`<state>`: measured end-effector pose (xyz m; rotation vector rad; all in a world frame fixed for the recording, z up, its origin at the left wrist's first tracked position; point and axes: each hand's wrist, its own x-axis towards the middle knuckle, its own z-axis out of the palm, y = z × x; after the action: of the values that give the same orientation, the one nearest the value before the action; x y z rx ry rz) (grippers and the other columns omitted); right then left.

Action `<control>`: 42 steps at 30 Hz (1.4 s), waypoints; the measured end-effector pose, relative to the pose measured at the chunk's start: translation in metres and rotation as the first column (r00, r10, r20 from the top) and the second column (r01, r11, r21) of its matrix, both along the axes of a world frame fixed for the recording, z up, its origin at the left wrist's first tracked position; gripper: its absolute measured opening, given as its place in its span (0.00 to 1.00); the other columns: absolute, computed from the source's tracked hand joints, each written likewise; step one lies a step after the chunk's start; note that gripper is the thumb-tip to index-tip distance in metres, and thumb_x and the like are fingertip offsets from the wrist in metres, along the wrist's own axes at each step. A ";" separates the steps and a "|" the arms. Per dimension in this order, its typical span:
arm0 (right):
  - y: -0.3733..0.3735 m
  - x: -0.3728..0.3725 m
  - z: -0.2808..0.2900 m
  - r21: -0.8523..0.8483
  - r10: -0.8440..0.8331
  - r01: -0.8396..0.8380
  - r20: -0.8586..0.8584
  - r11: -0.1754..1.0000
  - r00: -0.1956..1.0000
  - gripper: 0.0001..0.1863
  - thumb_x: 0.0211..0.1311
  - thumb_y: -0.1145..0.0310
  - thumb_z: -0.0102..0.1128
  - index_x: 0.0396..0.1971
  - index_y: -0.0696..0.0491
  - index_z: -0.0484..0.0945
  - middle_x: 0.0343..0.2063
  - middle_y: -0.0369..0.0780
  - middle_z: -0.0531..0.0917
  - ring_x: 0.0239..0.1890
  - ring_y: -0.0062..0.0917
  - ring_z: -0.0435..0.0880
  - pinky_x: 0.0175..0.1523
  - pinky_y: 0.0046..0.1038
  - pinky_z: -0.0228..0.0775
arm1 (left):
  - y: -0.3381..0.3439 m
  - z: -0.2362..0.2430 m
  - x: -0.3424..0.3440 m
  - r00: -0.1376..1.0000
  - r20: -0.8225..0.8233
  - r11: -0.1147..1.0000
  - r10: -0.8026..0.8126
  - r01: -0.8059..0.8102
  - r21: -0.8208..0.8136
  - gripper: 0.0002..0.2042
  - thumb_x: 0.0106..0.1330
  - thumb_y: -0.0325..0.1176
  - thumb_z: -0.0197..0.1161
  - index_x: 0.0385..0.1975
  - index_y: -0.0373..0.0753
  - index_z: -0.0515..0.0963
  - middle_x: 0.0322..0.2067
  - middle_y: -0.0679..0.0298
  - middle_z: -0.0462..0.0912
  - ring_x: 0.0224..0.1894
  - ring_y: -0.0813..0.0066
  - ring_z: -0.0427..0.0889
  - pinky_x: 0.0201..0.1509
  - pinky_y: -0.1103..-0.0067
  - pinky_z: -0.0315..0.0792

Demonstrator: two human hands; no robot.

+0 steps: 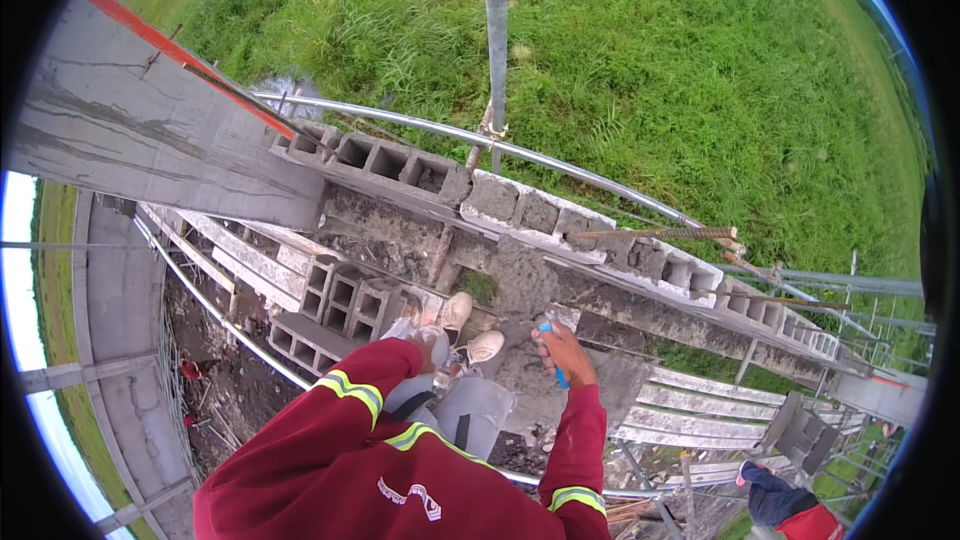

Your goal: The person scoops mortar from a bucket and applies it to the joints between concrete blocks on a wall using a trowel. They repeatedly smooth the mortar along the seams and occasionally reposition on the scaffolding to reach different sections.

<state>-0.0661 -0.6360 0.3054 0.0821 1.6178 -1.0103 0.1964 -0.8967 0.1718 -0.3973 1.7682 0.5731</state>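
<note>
My right hand [565, 355] grips the blue handle of a trowel [550, 330], whose blade is down at a heap of grey mortar [525, 310]. My left hand [428, 345] is low by my left leg, beside my dusty shoes [485, 346]; its fingers are too small and shadowed to read. Ahead runs a row of concrete blocks [375, 155], some cores filled with mortar, with rusty rebar [655, 233] sticking out. Loose hollow blocks [340, 300] are stacked on planks to my left.
A grey concrete beam [160, 120] crosses at upper left. Scaffold pipes [496, 40] stand and run along the block row, with grass below. White planks [700, 405] lie at the right. Another person [790, 505] in red and dark clothing is at lower right.
</note>
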 end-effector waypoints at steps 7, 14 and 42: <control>-0.241 -0.110 -0.038 0.235 0.511 -0.520 -0.709 0.821 0.486 0.20 0.66 0.60 0.57 0.44 0.65 0.77 0.41 0.61 0.87 0.47 0.59 0.85 0.53 0.53 0.77 | 0.025 -0.002 0.098 0.951 0.130 0.959 0.282 -0.283 -0.007 0.53 0.67 0.65 0.63 0.84 0.53 0.39 0.82 0.42 0.42 0.78 0.24 0.54 0.79 0.46 0.57; -0.342 -0.058 -0.077 0.357 0.491 -0.421 -0.829 0.834 0.268 0.13 0.65 0.66 0.61 0.43 0.59 0.77 0.39 0.58 0.87 0.45 0.52 0.88 0.48 0.54 0.77 | 0.033 -0.002 0.123 0.904 0.201 0.924 0.377 -0.382 -0.015 0.51 0.67 0.66 0.61 0.84 0.56 0.41 0.83 0.45 0.42 0.79 0.26 0.53 0.80 0.47 0.56; 0.129 0.549 -0.673 0.441 -0.673 0.755 -0.740 -0.486 -0.001 0.08 0.64 0.67 0.64 0.33 0.56 0.78 0.16 0.36 0.75 0.19 0.30 0.79 0.23 0.37 0.68 | 0.004 -0.124 -0.128 0.687 -0.334 0.764 -0.645 0.578 -0.288 0.51 0.55 0.53 0.79 0.77 0.40 0.60 0.66 0.38 0.71 0.67 0.36 0.73 0.69 0.53 0.70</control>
<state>0.4833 -0.5071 -0.3674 2.5269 1.8345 -0.9346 0.0687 -0.8924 0.0478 0.2549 2.2155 0.0138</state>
